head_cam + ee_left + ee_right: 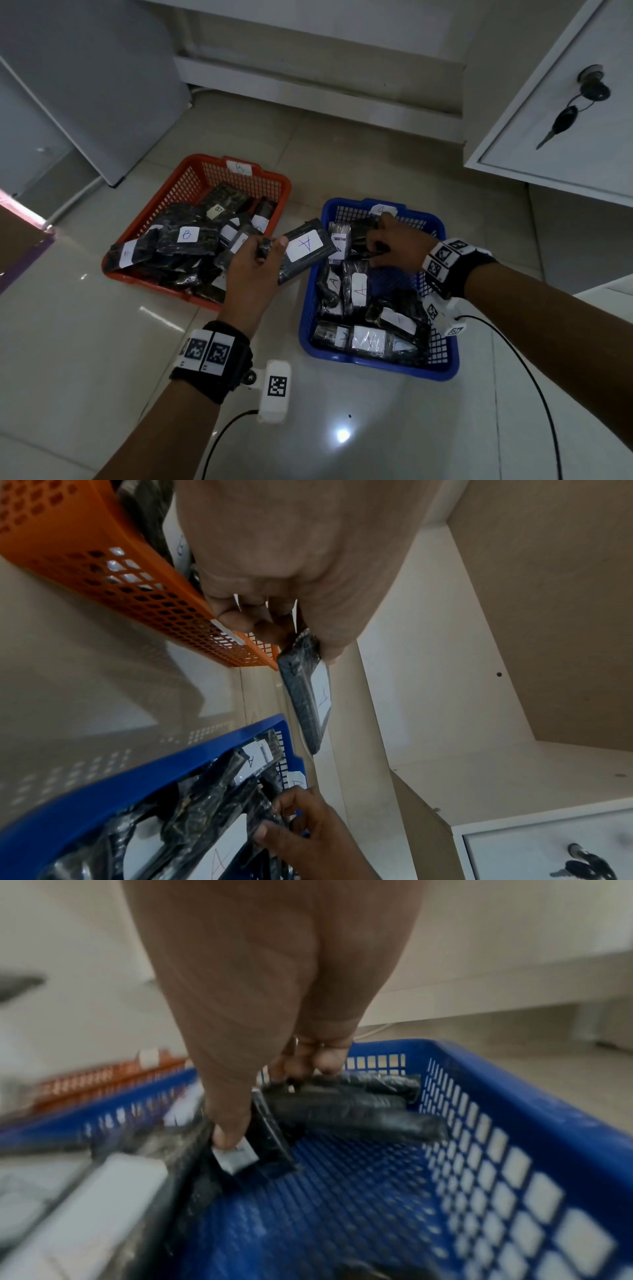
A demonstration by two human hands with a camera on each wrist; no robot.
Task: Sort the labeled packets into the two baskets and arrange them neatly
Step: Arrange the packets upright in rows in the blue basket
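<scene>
An orange basket (191,174) tagged B holds several black packets with white B labels. To its right a blue basket (442,349) tagged A holds several A packets. My left hand (263,253) pinches the end of a black packet labelled A (305,248), held in the air between the two baskets; in the left wrist view this packet (308,696) hangs past the orange basket (103,561). My right hand (380,246) grips black packets (342,1110) at the far end of the blue basket (514,1123), thumb on a white label (236,1158).
The baskets sit on a glossy tiled floor (102,359). A white cabinet door with keys in its lock (589,89) stands at the right. A grey panel (85,85) leans at the left, and a white plinth (308,82) runs behind the baskets.
</scene>
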